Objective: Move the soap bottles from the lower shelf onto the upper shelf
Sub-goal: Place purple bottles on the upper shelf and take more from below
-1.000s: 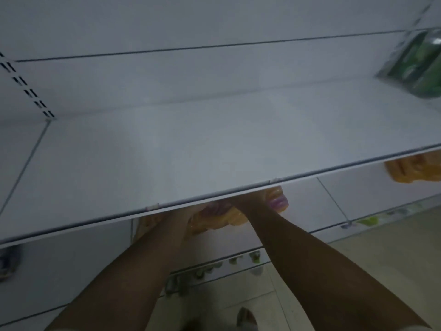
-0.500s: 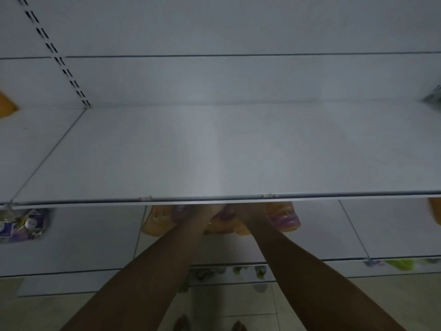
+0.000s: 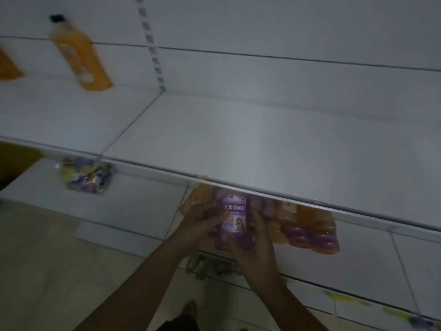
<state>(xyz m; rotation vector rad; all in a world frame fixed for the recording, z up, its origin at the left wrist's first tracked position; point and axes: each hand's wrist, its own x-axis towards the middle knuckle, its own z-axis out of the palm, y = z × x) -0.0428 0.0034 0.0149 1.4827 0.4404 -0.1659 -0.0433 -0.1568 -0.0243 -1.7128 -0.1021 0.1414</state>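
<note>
A dim shop aisle: white metal shelving fills the view, its back panel (image 3: 286, 27) split by a slotted upright (image 3: 152, 48). The upper shelf (image 3: 262, 144) runs across the middle of the view, its right-hand bay a broad bare white board. Below it the lower shelf (image 3: 133, 211) shows in a narrower strip, and pale floor (image 3: 47, 271) lies at the lower left.

On the lower shelf, partly hidden under the upper shelf's front edge, a packed cluster of orange and purple soap bottles (image 3: 307, 228) stands to the right of the hands. On the left bay of the upper shelf an orange bottle (image 3: 80, 56) with a black cap stands upright, blurred. A multicoloured packet (image 3: 86, 175) lies on the lower shelf's left bay, its print too blurred to read.

A purple bottle (image 3: 233, 218) with a purple and white label is held upright between both hands, just below the front edge of the upper shelf and just left of the cluster. The left hand (image 3: 198, 223) grips its left side, thumb across the label. The right hand (image 3: 253, 244) wraps its right side and base, fingers curled round it.
</note>
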